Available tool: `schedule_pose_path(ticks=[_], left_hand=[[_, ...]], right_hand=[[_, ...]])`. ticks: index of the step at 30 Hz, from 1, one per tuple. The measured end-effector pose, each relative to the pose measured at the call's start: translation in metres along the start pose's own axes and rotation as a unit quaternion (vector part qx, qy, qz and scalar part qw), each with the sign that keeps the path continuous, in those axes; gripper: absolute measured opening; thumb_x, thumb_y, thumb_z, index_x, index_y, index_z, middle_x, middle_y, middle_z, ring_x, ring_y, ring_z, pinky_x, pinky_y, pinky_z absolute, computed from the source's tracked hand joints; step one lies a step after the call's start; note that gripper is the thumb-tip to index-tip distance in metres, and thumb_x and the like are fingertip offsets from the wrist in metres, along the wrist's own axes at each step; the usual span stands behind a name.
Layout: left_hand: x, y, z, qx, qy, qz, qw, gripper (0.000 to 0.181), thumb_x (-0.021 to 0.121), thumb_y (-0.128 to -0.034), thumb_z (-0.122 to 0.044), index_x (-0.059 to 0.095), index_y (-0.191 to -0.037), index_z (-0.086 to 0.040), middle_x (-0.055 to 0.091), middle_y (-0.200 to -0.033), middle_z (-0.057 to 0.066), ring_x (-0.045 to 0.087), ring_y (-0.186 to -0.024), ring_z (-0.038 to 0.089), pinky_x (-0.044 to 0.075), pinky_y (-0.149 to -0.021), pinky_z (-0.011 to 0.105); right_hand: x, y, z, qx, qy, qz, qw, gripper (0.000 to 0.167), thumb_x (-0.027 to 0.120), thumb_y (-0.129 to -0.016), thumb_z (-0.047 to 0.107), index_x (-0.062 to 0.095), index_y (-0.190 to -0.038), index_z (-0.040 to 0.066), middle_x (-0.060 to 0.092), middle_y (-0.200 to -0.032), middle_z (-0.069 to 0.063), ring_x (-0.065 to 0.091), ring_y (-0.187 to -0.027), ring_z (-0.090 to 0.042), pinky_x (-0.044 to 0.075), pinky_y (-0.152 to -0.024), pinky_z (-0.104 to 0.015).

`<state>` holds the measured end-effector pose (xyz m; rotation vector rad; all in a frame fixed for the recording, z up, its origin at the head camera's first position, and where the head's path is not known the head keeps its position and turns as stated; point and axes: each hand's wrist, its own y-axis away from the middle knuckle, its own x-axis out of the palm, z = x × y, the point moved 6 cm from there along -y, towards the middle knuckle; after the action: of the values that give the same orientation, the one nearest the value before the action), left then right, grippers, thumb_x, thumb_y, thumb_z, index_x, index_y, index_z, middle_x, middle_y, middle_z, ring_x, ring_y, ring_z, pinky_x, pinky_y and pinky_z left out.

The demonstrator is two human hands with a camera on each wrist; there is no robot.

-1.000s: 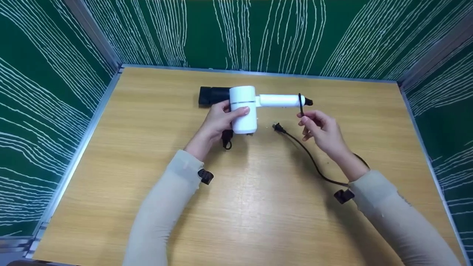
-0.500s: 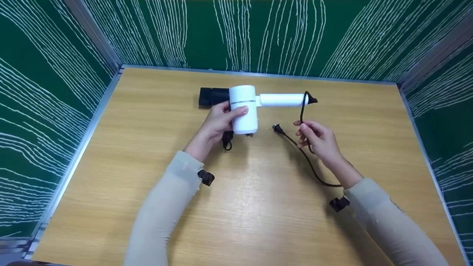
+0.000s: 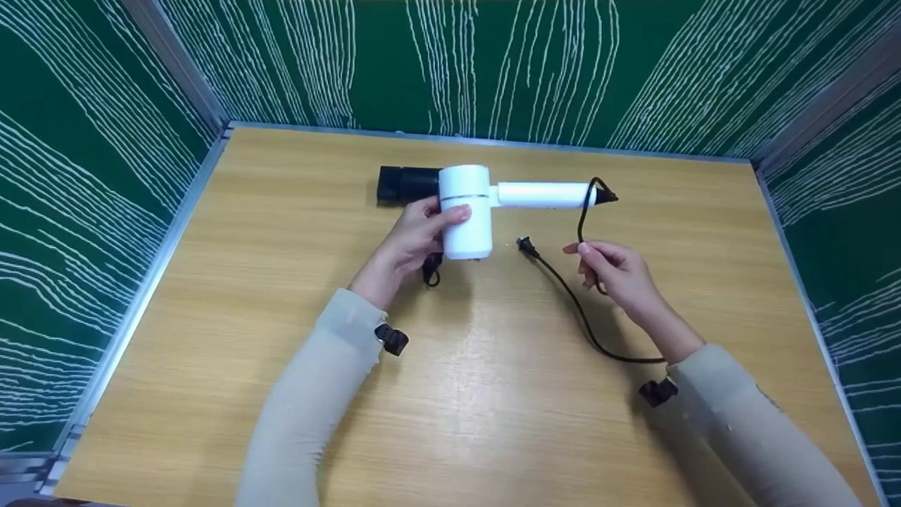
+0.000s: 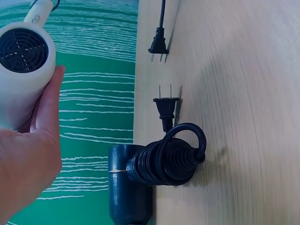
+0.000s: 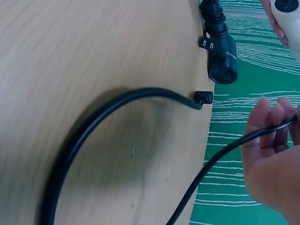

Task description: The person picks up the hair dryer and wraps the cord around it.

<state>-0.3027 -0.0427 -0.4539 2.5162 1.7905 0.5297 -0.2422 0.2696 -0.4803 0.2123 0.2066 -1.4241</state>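
My left hand [image 3: 412, 236] grips the body of a white hair dryer [image 3: 467, 229], thumb across its front, above the table. Its handle points right, and the power cord [image 3: 581, 222] leaves the black tip and loops back over the handle's end. My right hand [image 3: 619, 274] pinches that cord just below the handle. The rest of the cord droops to the table, ending in a two-pin plug [image 3: 526, 246]. Behind the white dryer lies a black hair dryer [image 3: 408, 185], partly hidden; the left wrist view shows its cord [image 4: 164, 161] wound round its handle.
The wooden table [image 3: 457, 422] is bordered at the back and sides by green panels [image 3: 380, 63] with white streaks. In the left wrist view, the black dryer's plug [image 4: 166, 107] lies pins toward the white dryer's plug.
My right hand has drawn the cord toward me and slightly right. The cord's loop has slid from across the handle to its tip. My left hand stays nearly still with the white hair dryer.
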Motion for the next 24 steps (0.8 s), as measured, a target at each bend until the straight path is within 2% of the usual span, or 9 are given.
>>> schedule_pose_path(ticks=[4,8,10,13,15,19,21,24], left_hand=[[0.000,0.002,0.000,-0.003,-0.002,0.013,0.9999,0.055,0.073,-0.0974,-0.019,0.056,-0.144,0.003,0.066,-0.134,0.019,0.067,-0.116,0.032,0.057,-0.099,0.049],[0.000,0.006,0.000,-0.005,-0.006,0.030,0.9995,0.055,0.072,-0.0965,-0.019,0.055,-0.144,0.003,0.065,-0.134,0.019,0.066,-0.116,0.031,0.057,-0.096,0.047],[0.000,0.008,0.000,-0.005,-0.010,0.042,0.9991,0.055,0.071,-0.0961,-0.018,0.055,-0.145,0.003,0.064,-0.134,0.019,0.066,-0.116,0.032,0.057,-0.094,0.046],[0.000,0.010,-0.001,-0.006,-0.026,0.059,0.9979,0.055,0.071,-0.0962,-0.018,0.055,-0.145,0.003,0.064,-0.134,0.019,0.066,-0.114,0.031,0.058,-0.092,0.044],[0.000,0.011,0.000,-0.010,-0.039,0.069,0.9968,0.056,0.072,-0.0967,-0.018,0.055,-0.146,0.003,0.064,-0.135,0.020,0.066,-0.115,0.032,0.058,-0.092,0.045],[-0.001,0.011,0.003,-0.029,-0.072,0.083,0.9935,0.059,0.074,-0.0976,-0.020,0.053,-0.148,0.002,0.065,-0.135,0.018,0.066,-0.117,0.031,0.057,-0.097,0.045],[-0.002,0.012,0.004,-0.037,-0.087,0.091,0.9914,0.059,0.075,-0.0978,-0.018,0.053,-0.149,0.002,0.066,-0.135,0.018,0.067,-0.117,0.032,0.057,-0.098,0.046],[-0.003,0.013,0.004,-0.042,-0.110,0.096,0.9883,0.059,0.075,-0.0979,-0.016,0.053,-0.150,0.002,0.067,-0.133,0.019,0.068,-0.117,0.032,0.059,-0.098,0.047]], right_hand=[[-0.002,0.001,-0.001,0.001,0.000,0.032,0.9995,0.046,0.057,-0.112,0.034,0.072,-0.128,-0.006,0.067,-0.088,-0.010,0.066,-0.071,-0.014,0.060,-0.065,-0.028],[-0.007,-0.003,0.001,0.001,0.006,0.068,0.9977,0.043,0.056,-0.113,0.033,0.074,-0.122,-0.005,0.069,-0.092,-0.003,0.068,-0.074,-0.019,0.062,-0.070,-0.031],[-0.011,-0.006,0.003,0.002,0.013,0.080,0.9967,0.041,0.057,-0.112,0.030,0.074,-0.121,-0.006,0.069,-0.092,-0.001,0.068,-0.073,-0.018,0.063,-0.071,-0.031],[-0.019,-0.010,0.006,0.008,0.010,0.092,0.9957,0.038,0.060,-0.111,0.025,0.072,-0.121,-0.010,0.075,-0.102,0.000,0.069,-0.073,-0.016,0.064,-0.074,-0.033],[-0.025,-0.013,0.008,0.014,0.016,0.099,0.9949,0.031,0.062,-0.110,0.020,0.075,-0.120,-0.007,0.076,-0.103,-0.001,0.068,-0.074,-0.015,0.064,-0.074,-0.033],[-0.036,-0.020,0.017,0.030,0.050,0.119,0.9912,0.016,0.065,-0.107,0.009,0.079,-0.108,0.001,0.078,-0.103,0.001,0.070,-0.078,-0.018,0.062,-0.077,-0.031],[-0.041,-0.024,0.023,0.029,0.072,0.134,0.9880,0.016,0.065,-0.106,0.007,0.079,-0.109,0.002,0.078,-0.100,0.004,0.070,-0.080,-0.017,0.060,-0.076,-0.029],[-0.043,-0.030,0.036,0.017,0.107,0.156,0.9818,0.021,0.064,-0.108,0.013,0.079,-0.115,0.000,0.078,-0.098,0.005,0.067,-0.078,-0.014,0.057,-0.070,-0.026]])
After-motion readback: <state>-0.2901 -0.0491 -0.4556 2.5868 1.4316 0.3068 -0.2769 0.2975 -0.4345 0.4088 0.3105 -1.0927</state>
